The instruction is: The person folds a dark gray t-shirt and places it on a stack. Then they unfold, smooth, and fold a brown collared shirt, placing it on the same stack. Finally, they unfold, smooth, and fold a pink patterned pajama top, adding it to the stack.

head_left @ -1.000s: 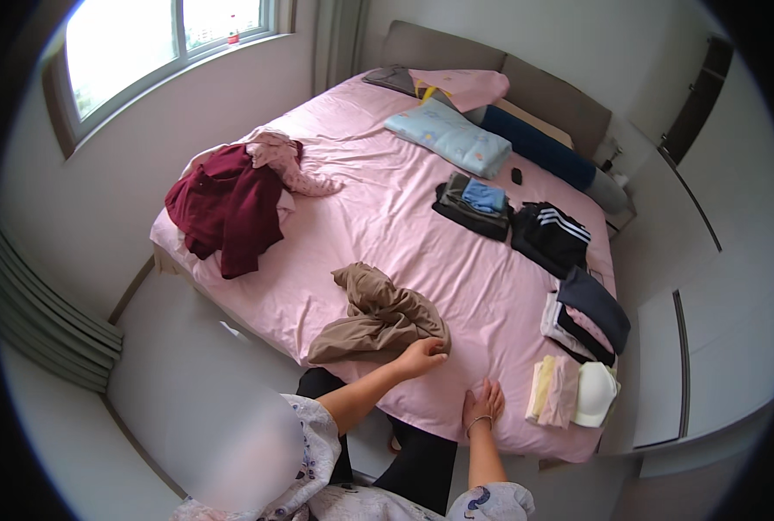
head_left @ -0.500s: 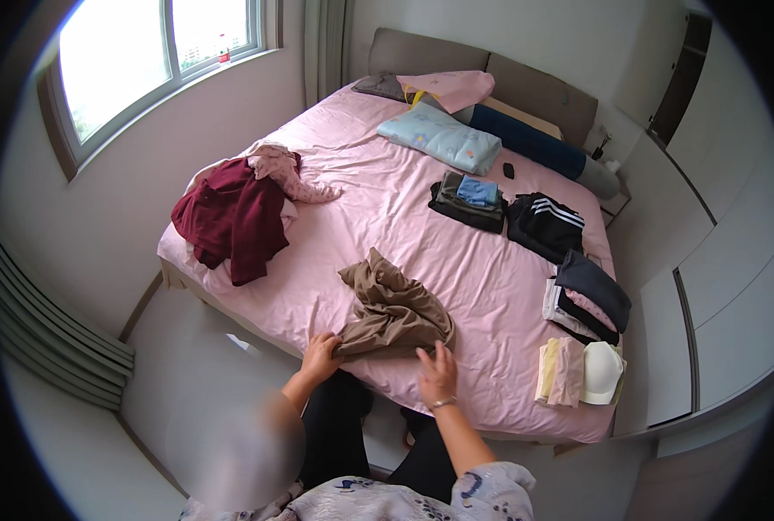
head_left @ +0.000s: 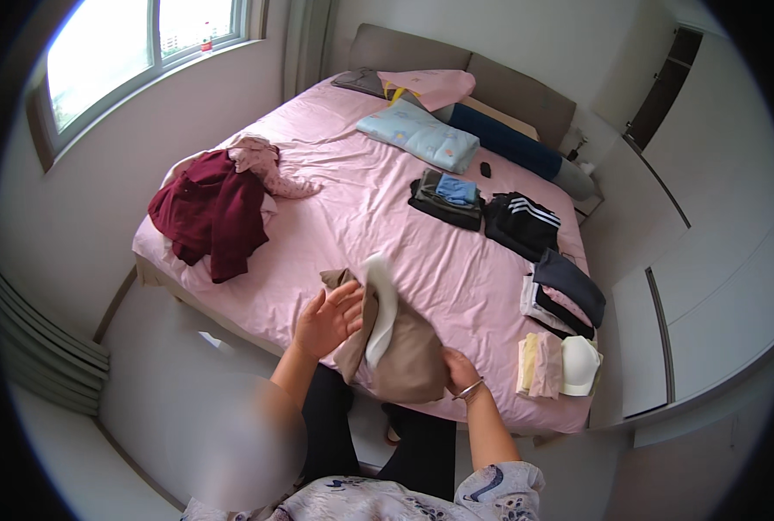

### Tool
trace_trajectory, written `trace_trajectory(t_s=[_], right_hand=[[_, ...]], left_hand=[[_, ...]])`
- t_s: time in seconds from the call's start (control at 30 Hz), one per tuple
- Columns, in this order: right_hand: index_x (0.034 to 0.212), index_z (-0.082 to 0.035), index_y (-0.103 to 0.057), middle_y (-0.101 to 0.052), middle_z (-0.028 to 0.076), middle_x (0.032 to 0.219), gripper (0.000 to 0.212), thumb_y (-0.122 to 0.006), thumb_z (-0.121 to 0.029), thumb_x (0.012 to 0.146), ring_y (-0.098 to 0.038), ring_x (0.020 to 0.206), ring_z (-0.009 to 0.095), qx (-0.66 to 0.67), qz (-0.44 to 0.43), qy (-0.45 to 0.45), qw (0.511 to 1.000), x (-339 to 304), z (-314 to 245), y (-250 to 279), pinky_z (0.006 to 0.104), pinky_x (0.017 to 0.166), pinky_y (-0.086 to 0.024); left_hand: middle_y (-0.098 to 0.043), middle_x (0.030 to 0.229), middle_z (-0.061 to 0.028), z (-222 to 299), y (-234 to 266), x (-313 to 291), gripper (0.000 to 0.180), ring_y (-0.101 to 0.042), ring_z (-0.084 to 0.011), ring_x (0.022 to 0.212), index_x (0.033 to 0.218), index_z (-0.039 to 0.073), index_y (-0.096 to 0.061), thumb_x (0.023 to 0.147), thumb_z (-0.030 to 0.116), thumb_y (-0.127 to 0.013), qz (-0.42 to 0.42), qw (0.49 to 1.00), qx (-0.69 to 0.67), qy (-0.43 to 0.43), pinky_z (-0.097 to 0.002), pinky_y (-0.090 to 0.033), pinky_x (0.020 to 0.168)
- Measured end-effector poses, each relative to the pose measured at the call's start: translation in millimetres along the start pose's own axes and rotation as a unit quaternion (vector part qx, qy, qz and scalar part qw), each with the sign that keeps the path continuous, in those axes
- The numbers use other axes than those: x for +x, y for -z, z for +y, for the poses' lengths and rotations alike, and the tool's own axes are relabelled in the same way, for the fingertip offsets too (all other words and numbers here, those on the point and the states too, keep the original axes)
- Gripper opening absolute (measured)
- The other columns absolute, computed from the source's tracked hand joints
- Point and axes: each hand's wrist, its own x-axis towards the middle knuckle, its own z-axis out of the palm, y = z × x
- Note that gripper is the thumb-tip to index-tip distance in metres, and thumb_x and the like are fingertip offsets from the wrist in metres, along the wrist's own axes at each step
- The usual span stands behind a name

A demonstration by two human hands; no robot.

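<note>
A brown garment (head_left: 408,352) hangs partly raised over the near edge of the bed, and a pale inner side (head_left: 382,313) shows along its fold. Its kind cannot be made out. My left hand (head_left: 328,319) is open at the garment's left side, palm turned toward it and fingers apart. On the other side, my right hand (head_left: 461,372) has its fingers closed on the garment's right edge; the fingertips are partly hidden by the cloth.
The bed has a pink sheet (head_left: 317,234). A dark red garment (head_left: 213,204) lies heaped at left. Folded clothes (head_left: 446,198), black striped clothing (head_left: 523,223), a dark stack (head_left: 567,291) and a white cap-shaped item (head_left: 580,365) line the right. Farther back is a light-blue quilt (head_left: 417,135).
The brown garment has risen off the sheet and turned, bringing its pale inner side into view. My left hand has opened beside it. The view has shifted slightly.
</note>
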Motion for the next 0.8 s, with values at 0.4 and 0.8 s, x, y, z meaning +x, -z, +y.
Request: trace_trajectory(t_s=[0.4, 0.8], right_hand=[[0.121, 0.003, -0.049, -0.055, 0.016, 0.119, 0.066, -0.043, -0.053, 0.087, -0.048, 0.114, 0.025, -0.093, 0.443, 0.023, 0.891, -11, 74, 143, 0.0332, 0.093, -0.037], [0.092, -0.004, -0.058, -0.059, 0.005, 0.080, 0.027, -0.055, -0.030, 0.087, -0.052, 0.068, 0.020, -0.193, 0.416, 0.085, 0.885, 3, 62, 143, 0.0332, 0.064, -0.044]], left_hand=[[-0.052, 0.112, -0.0166, -117, 58, -14, 0.059, -0.051, -0.0320, 0.104, 0.114, 0.000, -0.051, 0.070, 0.034, -0.071, 0.177, 0.596, 0.774, -0.121, -0.0397, -0.040, 0.089], [-0.061, 0.072, -0.0054, -113, 115, -5, 0.016, -0.057, -0.0226, 0.067, 0.089, 0.004, -0.063, 0.076, 0.013, -0.059, 0.279, 0.672, 0.685, 0.030, -0.0338, -0.046, 0.062]])
